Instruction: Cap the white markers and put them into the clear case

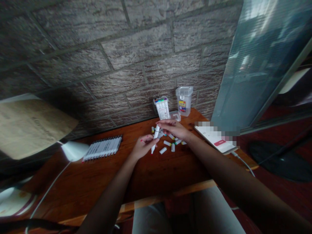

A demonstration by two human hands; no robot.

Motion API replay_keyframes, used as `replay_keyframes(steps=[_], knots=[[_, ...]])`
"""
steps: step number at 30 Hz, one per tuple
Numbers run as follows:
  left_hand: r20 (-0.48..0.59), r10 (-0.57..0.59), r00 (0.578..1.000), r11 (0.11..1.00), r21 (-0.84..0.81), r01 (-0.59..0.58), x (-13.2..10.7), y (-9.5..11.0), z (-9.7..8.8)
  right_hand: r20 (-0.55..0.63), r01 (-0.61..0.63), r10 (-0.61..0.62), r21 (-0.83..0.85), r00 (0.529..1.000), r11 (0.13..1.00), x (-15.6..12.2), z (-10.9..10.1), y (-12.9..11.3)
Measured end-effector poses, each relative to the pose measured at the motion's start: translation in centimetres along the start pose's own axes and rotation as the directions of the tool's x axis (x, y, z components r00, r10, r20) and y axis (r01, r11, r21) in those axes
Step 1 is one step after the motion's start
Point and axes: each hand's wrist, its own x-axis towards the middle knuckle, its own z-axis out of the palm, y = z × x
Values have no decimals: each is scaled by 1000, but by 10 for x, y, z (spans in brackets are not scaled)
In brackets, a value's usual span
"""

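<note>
A white marker (155, 140) is held at a tilt between my two hands, its bare red tip pointing down towards the table. My left hand (144, 147) is closed around the lower barrel, with red marks on its fingers. At the upper end, the fingers of my right hand (175, 128) pinch the marker. Several loose white caps (173, 147) with coloured ends lie scattered beneath and beside my right hand, partly hidden by it. To the left, a row of white markers (102, 148) lies side by side on the wooden table (168, 175).
Near the stone wall stand a case of upright markers (162, 110) and a clear plastic container (185, 105) with a label. A tablet (214, 139) with a white cable rests at the right edge. On the left is a lamp (74, 151) with a paper shade.
</note>
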Motion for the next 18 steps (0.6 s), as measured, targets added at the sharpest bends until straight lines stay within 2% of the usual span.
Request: replay_keyframes(steps=[7, 12, 14, 18], knots=[[-6, 13, 1000, 1000, 13, -13, 0, 0, 0, -12, -26, 26, 21, 1000, 999, -1, 3, -1], [-27, 49, 998, 999, 3, -49, 1, -1, 1, 207, -11, 17, -30, 978, 999, -5, 8, -2], [-28, 53, 998, 999, -6, -53, 1, 0, 0, 240, -8, 16, -34, 971, 999, -6, 10, -2], [-14, -4, 1000, 1000, -29, 3, 0, -1, 0, 118, -8, 6, 19, 993, 1000, -6, 12, 0]])
